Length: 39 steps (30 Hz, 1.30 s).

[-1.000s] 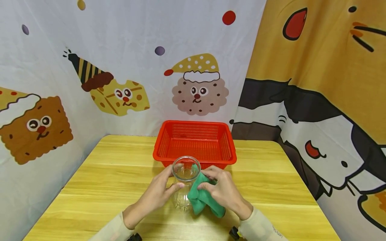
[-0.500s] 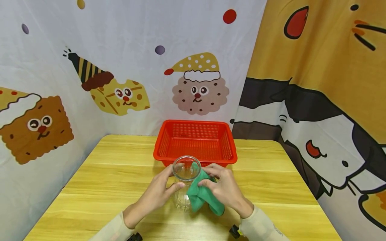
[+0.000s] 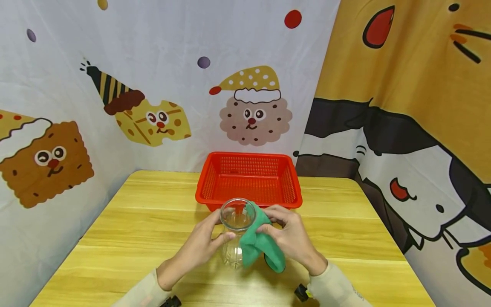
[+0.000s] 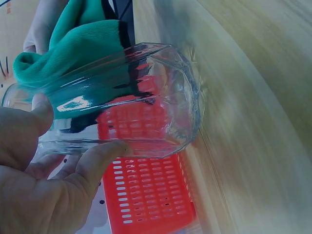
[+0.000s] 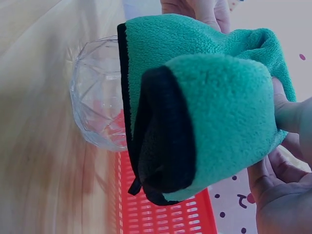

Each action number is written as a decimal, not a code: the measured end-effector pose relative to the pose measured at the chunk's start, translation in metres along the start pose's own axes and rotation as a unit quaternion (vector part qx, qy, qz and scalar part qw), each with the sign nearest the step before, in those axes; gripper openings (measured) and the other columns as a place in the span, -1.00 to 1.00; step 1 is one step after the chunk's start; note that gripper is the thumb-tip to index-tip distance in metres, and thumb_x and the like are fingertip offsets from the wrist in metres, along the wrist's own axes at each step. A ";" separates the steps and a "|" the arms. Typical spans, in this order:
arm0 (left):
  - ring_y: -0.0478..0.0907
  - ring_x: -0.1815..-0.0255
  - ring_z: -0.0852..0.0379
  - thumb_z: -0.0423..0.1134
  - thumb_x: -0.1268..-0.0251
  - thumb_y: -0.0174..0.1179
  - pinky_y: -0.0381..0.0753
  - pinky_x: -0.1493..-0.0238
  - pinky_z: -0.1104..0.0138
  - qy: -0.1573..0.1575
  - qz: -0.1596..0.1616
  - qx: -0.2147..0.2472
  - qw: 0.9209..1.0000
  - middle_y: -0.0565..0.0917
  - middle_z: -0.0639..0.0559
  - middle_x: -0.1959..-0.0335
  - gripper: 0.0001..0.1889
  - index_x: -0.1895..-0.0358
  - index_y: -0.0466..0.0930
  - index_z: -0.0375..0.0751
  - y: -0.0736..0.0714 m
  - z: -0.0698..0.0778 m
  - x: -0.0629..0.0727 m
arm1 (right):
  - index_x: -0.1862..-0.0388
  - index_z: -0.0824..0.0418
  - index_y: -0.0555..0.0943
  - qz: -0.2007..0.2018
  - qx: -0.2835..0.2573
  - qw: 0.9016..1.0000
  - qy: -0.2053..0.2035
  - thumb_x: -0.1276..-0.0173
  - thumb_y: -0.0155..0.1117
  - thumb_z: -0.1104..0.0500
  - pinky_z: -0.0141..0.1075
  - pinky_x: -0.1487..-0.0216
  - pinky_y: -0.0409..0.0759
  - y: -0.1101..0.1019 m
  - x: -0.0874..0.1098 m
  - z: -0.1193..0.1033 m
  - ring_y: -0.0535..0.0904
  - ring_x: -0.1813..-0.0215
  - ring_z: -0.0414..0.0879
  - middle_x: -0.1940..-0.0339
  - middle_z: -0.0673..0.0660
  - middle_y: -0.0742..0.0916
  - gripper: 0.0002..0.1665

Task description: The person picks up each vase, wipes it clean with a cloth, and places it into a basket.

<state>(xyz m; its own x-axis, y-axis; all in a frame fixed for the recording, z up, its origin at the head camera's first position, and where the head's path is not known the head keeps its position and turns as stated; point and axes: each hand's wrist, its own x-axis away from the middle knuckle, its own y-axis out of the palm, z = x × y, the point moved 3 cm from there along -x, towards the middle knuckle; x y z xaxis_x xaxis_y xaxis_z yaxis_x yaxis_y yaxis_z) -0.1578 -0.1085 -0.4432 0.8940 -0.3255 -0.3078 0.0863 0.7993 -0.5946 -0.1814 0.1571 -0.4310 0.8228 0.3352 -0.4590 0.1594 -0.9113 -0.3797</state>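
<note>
Room over the wooden tabletop (image 3: 353, 238) on 2 sides, left of the left hand (image 3: 199, 239), right of the right hand (image 3: 290, 236), red basket (image 3: 249, 156) blocking the way beyond the glass jar (image 3: 231, 247), green cloth (image 3: 258, 243) between jar and right hand

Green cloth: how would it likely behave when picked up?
The green cloth would probably sag and fold, since its lower end droops loosely below the right hand. Its fuzzy pile suggests it won't slip easily. It is likely light, being just folded fabric.

1 jar (image 3: 232, 248), 1 cloth (image 3: 258, 240), (plus 1 basket (image 3: 247, 185))
</note>
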 end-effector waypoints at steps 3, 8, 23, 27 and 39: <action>0.82 -0.45 -0.15 -0.14 -0.60 0.52 0.76 -0.55 -0.28 0.004 -0.001 0.000 1.000 0.84 -0.05 -0.44 -0.34 -0.66 0.54 -0.03 0.000 0.001 0.000 | -0.23 0.13 0.93 0.003 0.000 1.000 -0.001 -0.43 0.74 0.32 -0.25 -0.18 0.96 -0.001 0.000 -0.001 0.88 -0.11 -0.20 -0.05 0.05 0.93 -0.58; 0.81 -0.46 -0.17 -0.15 -0.61 0.51 0.75 -0.56 -0.29 0.002 -0.003 0.005 1.000 0.83 -0.07 -0.45 -0.34 -0.67 0.53 -0.04 0.000 0.001 0.000 | -0.25 0.13 0.92 0.003 0.011 1.000 -0.007 -0.42 0.75 0.32 -0.24 -0.19 0.96 -0.001 -0.001 -0.003 0.88 -0.12 -0.20 -0.06 0.04 0.93 -0.56; 0.82 -0.43 -0.16 -0.16 -0.61 0.52 0.77 -0.54 -0.27 0.013 0.006 -0.002 1.000 0.83 -0.07 -0.45 -0.34 -0.67 0.54 -0.05 -0.001 0.001 -0.002 | -0.22 0.22 0.91 0.014 0.098 0.991 -0.087 -0.36 0.76 0.40 -0.31 -0.05 0.95 0.002 -0.001 -0.007 0.88 -0.01 -0.18 -0.04 0.03 0.92 -0.54; 0.82 -0.44 -0.16 -0.15 -0.62 0.51 0.77 -0.55 -0.27 0.013 0.005 -0.004 1.000 0.83 -0.07 -0.44 -0.34 -0.67 0.54 -0.05 0.000 0.001 -0.002 | -0.21 0.25 0.90 0.011 0.133 0.985 -0.109 -0.35 0.77 0.41 -0.28 -0.07 0.94 0.003 -0.001 -0.009 0.88 -0.02 -0.14 -0.04 0.03 0.92 -0.54; 0.83 -0.42 -0.13 -0.15 -0.63 0.51 0.80 -0.51 -0.22 0.027 0.008 -0.012 1.000 0.84 -0.06 -0.43 -0.36 -0.66 0.56 -0.08 0.000 0.002 -0.001 | -0.29 0.31 0.87 -0.031 0.186 0.975 -0.120 -0.45 0.73 0.32 -0.34 -0.02 0.92 0.000 -0.003 -0.018 0.86 -0.01 -0.16 -0.07 0.05 0.89 -0.54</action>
<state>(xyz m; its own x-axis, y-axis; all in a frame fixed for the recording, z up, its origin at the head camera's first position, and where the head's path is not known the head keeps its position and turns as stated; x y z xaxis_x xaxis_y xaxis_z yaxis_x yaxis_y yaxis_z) -0.1574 -0.1072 -0.4417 0.8706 -0.3392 -0.3564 0.0605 0.7928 -0.6065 -0.1740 0.1514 -0.4155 0.6592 0.4734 -0.5842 -0.0407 -0.7533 -0.6564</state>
